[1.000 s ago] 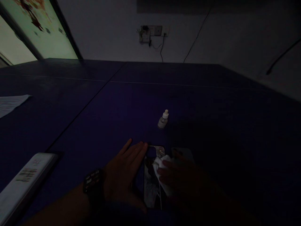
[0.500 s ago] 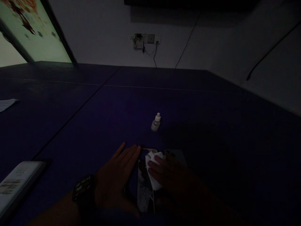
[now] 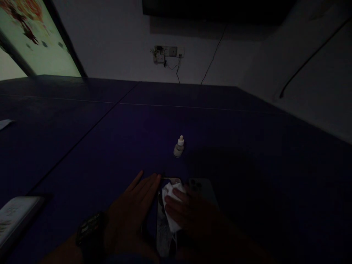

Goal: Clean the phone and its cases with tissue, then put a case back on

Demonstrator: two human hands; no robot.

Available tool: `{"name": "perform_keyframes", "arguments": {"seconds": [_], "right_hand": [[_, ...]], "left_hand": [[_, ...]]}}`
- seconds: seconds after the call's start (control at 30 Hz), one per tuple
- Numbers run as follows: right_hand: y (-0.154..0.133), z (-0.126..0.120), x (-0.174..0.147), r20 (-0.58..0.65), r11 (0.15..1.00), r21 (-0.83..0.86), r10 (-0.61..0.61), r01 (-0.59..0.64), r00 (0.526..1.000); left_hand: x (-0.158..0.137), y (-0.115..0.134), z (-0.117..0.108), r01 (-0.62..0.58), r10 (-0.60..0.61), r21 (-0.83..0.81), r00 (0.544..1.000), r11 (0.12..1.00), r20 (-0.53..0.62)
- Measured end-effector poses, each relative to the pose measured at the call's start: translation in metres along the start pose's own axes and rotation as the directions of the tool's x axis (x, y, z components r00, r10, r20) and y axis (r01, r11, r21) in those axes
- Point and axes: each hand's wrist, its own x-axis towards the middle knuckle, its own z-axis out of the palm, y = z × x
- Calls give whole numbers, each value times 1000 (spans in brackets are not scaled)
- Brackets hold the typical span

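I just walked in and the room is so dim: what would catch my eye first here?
Probably the white cloth under the right hand, pressed on a phone lying flat near the table's front edge, with the left hand resting flat beside it. Next, the small dropper bottle standing alone just beyond, and the bright panel at far left.

A small dropper bottle stands alone on the dark surface, just beyond the hands. Right of it the surface lies open; a flat box sits far left
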Motion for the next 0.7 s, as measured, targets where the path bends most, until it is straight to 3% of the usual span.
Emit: {"name": "perform_keyframes", "arguments": {"seconds": [0.07,0.13,0.2,0.3,0.37,0.47,0.57,0.63,0.7], "right_hand": [[0,-5,5,39,992,26,-127,126,991],[0,-10,5,52,984,56,-171,168,984],[1,-11,-1,1,992,54,-111,111,994],[1,-1,-8,-114,997,1,74,-75,991],[-1,8,-5,-118,993,-39,103,-109,988],[-6,10,8,-5,998,-57,-35,35,999],[-6,1,11,50,980,-20,-196,197,979],[-4,-4,5,34,978,5,-207,207,978],[-1,-3,-2,-11,992,-19,-125,124,992]], "left_hand": [[0,0,-1,-7,7,-3,1000,1000,-8],[0,0,-3,-4,4,-13,1000,1000,-2],[0,1,-4,5,-4,-17,1000,1000,9],[-1,1,-3,4,-4,-5,1000,1000,11],[-2,1,-1,6,-6,5,1000,1000,-12],[-2,0,2,2,-1,21,999,1000,-45],[-2,1,2,-10,12,35,998,999,-55],[-1,2,0,-4,5,35,999,999,-53],[-1,3,-1,3,-1,35,999,999,-50]]}}
